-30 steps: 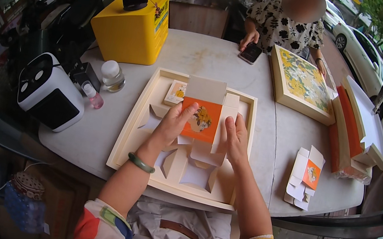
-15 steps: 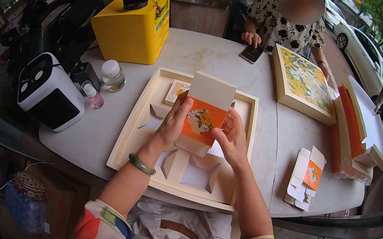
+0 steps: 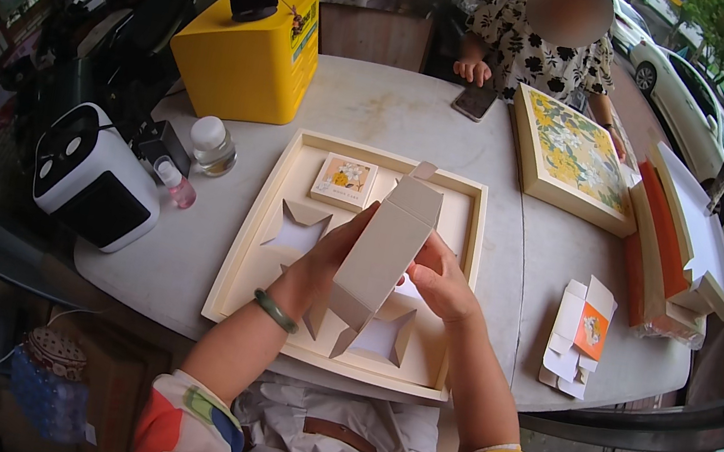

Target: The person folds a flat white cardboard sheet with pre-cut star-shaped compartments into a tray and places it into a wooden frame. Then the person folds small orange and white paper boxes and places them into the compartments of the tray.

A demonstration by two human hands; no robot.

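A small folding carton point(image 3: 388, 245) is between my hands above the shallow cream box point(image 3: 231, 276). Its plain greyish side faces up, and flaps stick out at both ends. My left hand point(image 3: 325, 256) grips its left side, with some fingers hidden beneath. At the carton's right edge, my right hand point(image 3: 442, 281) holds on with thumb and bent fingers. Inside the cream box, a small closed floral box point(image 3: 345, 181) sits in the far left compartment. Folded paper dividers point(image 3: 303, 213) frame the other visible compartments.
On the right lie a flattened orange-and-white carton point(image 3: 581, 336), a large floral box point(image 3: 580, 157) and a stack of cartons point(image 3: 679, 250). A white appliance point(image 3: 98, 172), bottles point(image 3: 213, 146) and a yellow cabinet point(image 3: 247, 54) stand left. Opposite, a person point(image 3: 544, 51) sits near a phone point(image 3: 473, 103).
The carton has been turned and tilted, so its plain side replaces the orange floral face. The small floral box shows more fully. The person opposite has lifted a hand off the phone.
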